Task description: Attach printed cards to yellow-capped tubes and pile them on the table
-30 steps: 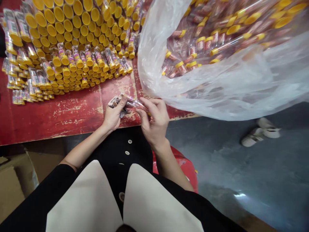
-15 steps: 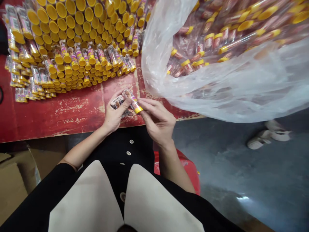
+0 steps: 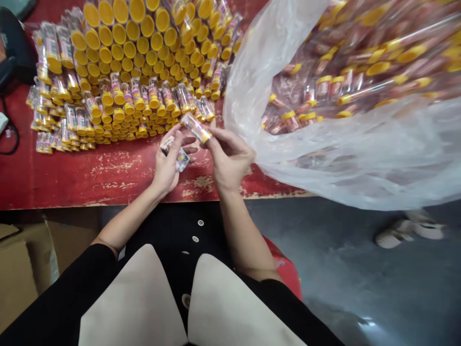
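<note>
My right hand [image 3: 230,156] pinches a small clear tube [image 3: 195,127] by its yellow-capped end. The tube tilts, with its clear end up and to the left, and something reddish shows inside. Just left of it, my left hand [image 3: 168,161] keeps small printed labels [image 3: 182,160] under its thumb, its other fingers stretched out behind them. The labels' exact print is too small to read. Beyond both hands lies a large stack of yellow-capped tubes [image 3: 118,60], many with coloured labels showing.
An open translucent plastic bag [image 3: 345,163] full of yellow-capped tubes lies at the right, overhanging the edge of the worn red table [image 3: 108,178]. A dark device [image 3: 16,45] stands at far left. Cardboard [image 3: 21,269], a red stool [image 3: 288,274] and shoes [image 3: 406,230] are below.
My right hand has drawn the tube up and away from my left thumb. My left hand's fingers have opened out around the labels. The whole view has shifted slightly.
</note>
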A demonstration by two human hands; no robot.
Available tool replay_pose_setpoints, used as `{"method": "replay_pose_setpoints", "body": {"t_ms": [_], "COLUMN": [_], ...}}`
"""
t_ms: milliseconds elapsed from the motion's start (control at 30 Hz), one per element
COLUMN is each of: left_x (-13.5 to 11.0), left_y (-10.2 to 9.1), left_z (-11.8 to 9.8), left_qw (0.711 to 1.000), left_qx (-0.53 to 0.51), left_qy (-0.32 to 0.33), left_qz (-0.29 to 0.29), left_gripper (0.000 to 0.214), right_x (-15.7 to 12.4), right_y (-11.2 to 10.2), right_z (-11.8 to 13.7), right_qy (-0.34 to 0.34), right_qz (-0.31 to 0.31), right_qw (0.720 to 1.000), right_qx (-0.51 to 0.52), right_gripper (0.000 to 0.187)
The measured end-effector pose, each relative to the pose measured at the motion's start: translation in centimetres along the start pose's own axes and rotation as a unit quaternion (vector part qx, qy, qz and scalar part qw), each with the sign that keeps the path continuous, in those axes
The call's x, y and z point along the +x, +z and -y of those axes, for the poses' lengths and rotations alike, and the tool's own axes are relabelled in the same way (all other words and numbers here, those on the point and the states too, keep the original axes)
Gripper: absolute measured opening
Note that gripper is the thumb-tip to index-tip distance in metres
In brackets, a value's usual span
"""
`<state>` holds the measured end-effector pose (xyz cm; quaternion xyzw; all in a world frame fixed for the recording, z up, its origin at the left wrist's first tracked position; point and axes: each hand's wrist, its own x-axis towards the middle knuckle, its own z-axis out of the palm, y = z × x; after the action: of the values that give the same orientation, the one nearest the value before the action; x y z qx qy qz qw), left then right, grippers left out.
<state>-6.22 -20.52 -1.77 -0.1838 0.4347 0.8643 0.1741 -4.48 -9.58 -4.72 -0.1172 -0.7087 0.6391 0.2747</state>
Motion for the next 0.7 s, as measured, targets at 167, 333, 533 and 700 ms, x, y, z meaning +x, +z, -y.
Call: {"method": "replay_pose_setpoints", "body": {"t_ms": [167, 333, 533, 700], "left_x": [0.8, 0.3, 0.5, 0.6], "left_y": [-1.0, -2.4, -0.8, 1.0], "left_z": [-0.8, -0.9, 0.2, 0.7], "left_qw": [1.000, 1.000, 0.998, 0.997], "left_qx": [0.001, 0.019, 0.013, -0.039], "left_qy": [-0.005, 0.005, -0.059, -0.062], "left_qz": [-0.007, 0.008, 0.027, -0.023], "left_gripper": [0.033, 0.038, 0.025, 0.013], "right_x": [5.7, 10.1, 17.7, 12.1], "right_y": [4.7, -2.4, -12.4, -11.4], "right_z": [-1.1, -1.7, -5.3, -1.6], "right_qy": [-0.028, -0.073, 0.121, -0.043], "right_qz": [0.079, 0.025, 0.078, 0.007], "right_qw": [0.983, 0.953, 0.895, 0.969], "right_qx": [-0.166, -0.294, -0.423, -0.242], "right_gripper": [0.040, 0.033, 0.017, 0.014]}}
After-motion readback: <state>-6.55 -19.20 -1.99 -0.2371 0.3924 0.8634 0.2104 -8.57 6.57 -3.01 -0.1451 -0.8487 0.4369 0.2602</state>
